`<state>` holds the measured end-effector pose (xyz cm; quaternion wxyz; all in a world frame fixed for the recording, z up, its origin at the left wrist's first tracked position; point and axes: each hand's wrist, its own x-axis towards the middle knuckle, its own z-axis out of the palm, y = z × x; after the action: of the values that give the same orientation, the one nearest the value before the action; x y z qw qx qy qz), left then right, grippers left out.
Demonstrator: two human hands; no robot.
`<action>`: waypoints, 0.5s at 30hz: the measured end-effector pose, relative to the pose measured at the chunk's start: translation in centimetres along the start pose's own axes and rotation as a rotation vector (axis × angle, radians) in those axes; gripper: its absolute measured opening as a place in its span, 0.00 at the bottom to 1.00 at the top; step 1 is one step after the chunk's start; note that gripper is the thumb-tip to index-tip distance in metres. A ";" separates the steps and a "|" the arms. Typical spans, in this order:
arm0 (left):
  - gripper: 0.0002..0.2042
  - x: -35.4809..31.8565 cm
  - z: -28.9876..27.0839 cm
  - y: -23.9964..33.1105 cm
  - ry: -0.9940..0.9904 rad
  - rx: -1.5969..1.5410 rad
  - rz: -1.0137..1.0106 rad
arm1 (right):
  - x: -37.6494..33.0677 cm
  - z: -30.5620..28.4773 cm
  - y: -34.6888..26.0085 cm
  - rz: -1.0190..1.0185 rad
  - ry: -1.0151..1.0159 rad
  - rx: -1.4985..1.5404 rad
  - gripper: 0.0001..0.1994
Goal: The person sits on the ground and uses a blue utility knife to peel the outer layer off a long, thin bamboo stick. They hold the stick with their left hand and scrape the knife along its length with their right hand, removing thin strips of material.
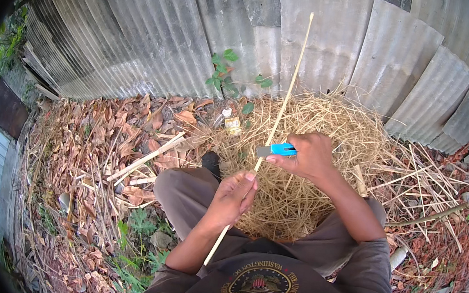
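A long, thin, pale stick [287, 98], which looks like a split strip of bamboo, runs upward from my lap toward the metal fence. My left hand [233, 198] is closed around its lower part, and the bottom end sticks out below the wrist. In my right hand [311, 156] is a box cutter [278, 150] with a bright blue handle. Its wide grey blade lies against the stick, a little above my left hand. The right fingers are wrapped around the handle and partly hide it.
Between my legs and the corrugated metal fence [160, 32] lies a heap of pale shavings [331, 123]. Split sticks [148, 156] rest on dry leaves at left, and more thin strips [429, 182] are strewn at right. A small green plant [220, 71] grows by the fence.
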<state>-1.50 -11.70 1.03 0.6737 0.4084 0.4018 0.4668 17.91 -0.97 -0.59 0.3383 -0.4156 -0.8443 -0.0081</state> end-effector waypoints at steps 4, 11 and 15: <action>0.13 -0.8 -0.3 0.1 0.016 0.140 0.002 | -0.1 0.3 0.5 0.012 0.043 -0.049 0.36; 0.13 -1.6 -0.2 0.3 0.036 0.272 -0.001 | 0.4 1.1 1.4 0.020 0.017 -0.095 0.39; 0.13 -2.2 -0.5 -0.1 0.017 0.265 -0.048 | 0.7 1.2 4.3 -0.071 0.163 -0.186 0.38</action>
<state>-2.41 -13.71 1.07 0.6214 0.4800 0.4753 0.3970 19.92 2.69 -2.26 0.3654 -0.4128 -0.8238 -0.1322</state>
